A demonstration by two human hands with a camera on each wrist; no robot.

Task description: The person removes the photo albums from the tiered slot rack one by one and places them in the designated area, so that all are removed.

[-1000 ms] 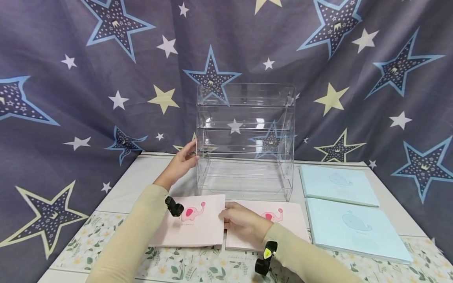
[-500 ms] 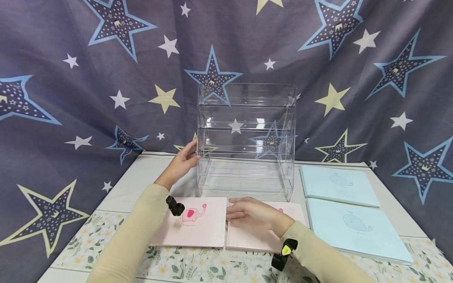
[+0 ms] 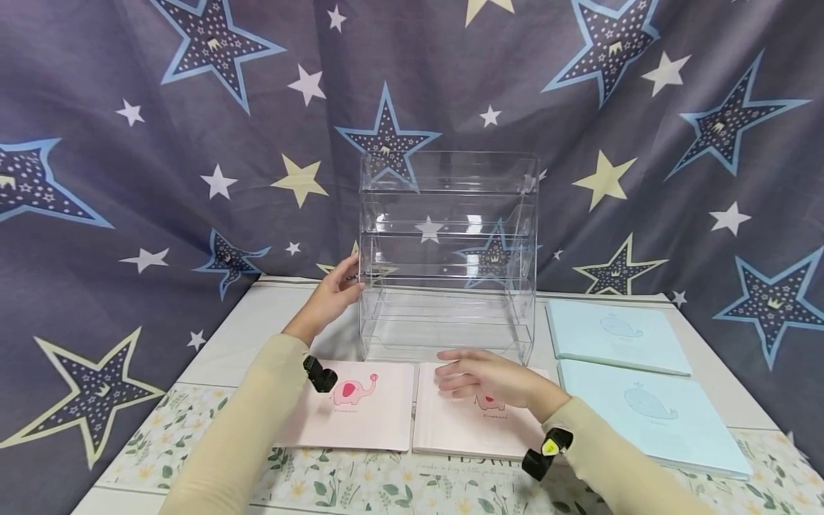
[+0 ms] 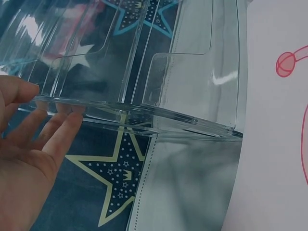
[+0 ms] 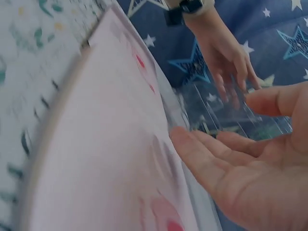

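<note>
A clear plastic tiered rack (image 3: 447, 343) stands upright on the table. My left hand (image 3: 327, 299) rests its fingertips against the rack's left side; in the left wrist view, the thumb and fingers of this left hand (image 4: 31, 149) are at the panel's edge. My right hand (image 3: 492, 379) hovers over the right pink elephant booklet (image 3: 450, 436), fingers loosely extended and holding nothing. Beside it lies the left pink elephant booklet (image 3: 380, 422), partly hidden by my left forearm. In the right wrist view, my right hand (image 5: 240, 163) is apart from the pink cover.
Two light blue whale booklets (image 3: 650, 450) (image 3: 579, 336) lie on the right, one behind the other. A floral cloth (image 3: 386, 486) covers the table's front. The starry curtain (image 3: 450, 71) hangs close behind the rack.
My right hand has let go of the left pink booklet's right edge and moved right, above the other pink booklet. That left booklet now lies flatter. My left hand stays at the rack.
</note>
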